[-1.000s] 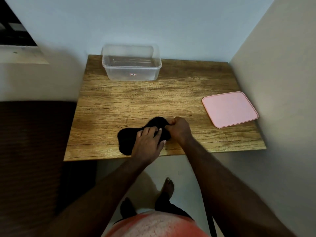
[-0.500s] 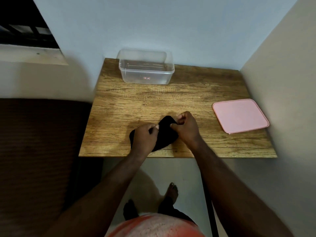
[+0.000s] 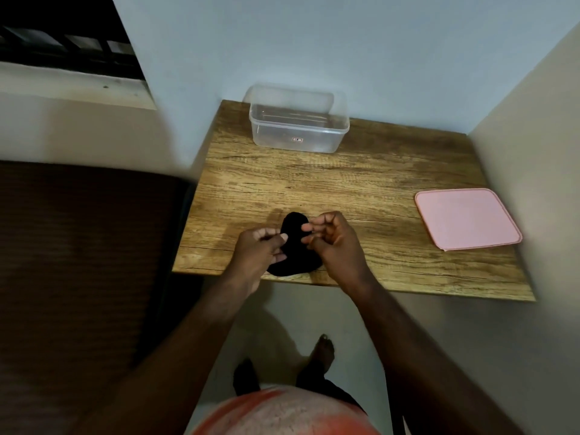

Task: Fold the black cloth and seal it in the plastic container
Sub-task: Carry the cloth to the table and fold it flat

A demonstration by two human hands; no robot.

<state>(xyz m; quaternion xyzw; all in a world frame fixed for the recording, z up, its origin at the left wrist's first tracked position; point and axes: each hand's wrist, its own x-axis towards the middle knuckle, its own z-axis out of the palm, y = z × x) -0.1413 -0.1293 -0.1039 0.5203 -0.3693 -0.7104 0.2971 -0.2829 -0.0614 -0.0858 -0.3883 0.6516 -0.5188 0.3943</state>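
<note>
The black cloth [image 3: 295, 249] lies bunched in a small lump near the front edge of the wooden table [image 3: 361, 186]. My left hand [image 3: 255, 251] holds its left side with curled fingers. My right hand [image 3: 334, 243] pinches its right side between thumb and forefinger. Both hands cover part of the cloth. The clear plastic container [image 3: 298, 127] stands open and empty at the back of the table, against the wall. Its pink lid [image 3: 467, 218] lies flat on the right side of the table.
Walls close the table in at the back and on the right. A dark brown surface [image 3: 78, 262] lies left of the table. My feet [image 3: 323, 353] stand on the floor below the front edge.
The cloth has been gathered from a longer, spread shape into a smaller lump. My hands have drawn close together on it. The camera view has swung to the left.
</note>
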